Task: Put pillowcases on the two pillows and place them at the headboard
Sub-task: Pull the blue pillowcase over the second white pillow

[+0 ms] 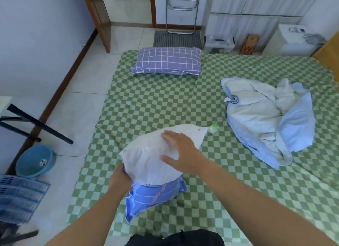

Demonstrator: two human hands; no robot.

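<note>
A bare white pillow (146,154) lies near the front of the green checked bed (183,102), its near end tucked into a blue pillowcase (146,196). My left hand (119,179) grips the pillowcase's opening at the pillow's near-left corner. My right hand (181,152) presses flat on top of the white pillow with its fingers spread. A second pillow in a purple grid pillowcase (167,61) lies at the far end of the bed.
A crumpled light-blue quilt (266,121) sits on the right of the bed. A small green and white item (213,127) lies past the white pillow. On the floor to the left are a blue basin (35,160), a blue basket (20,196) and black table legs (36,124).
</note>
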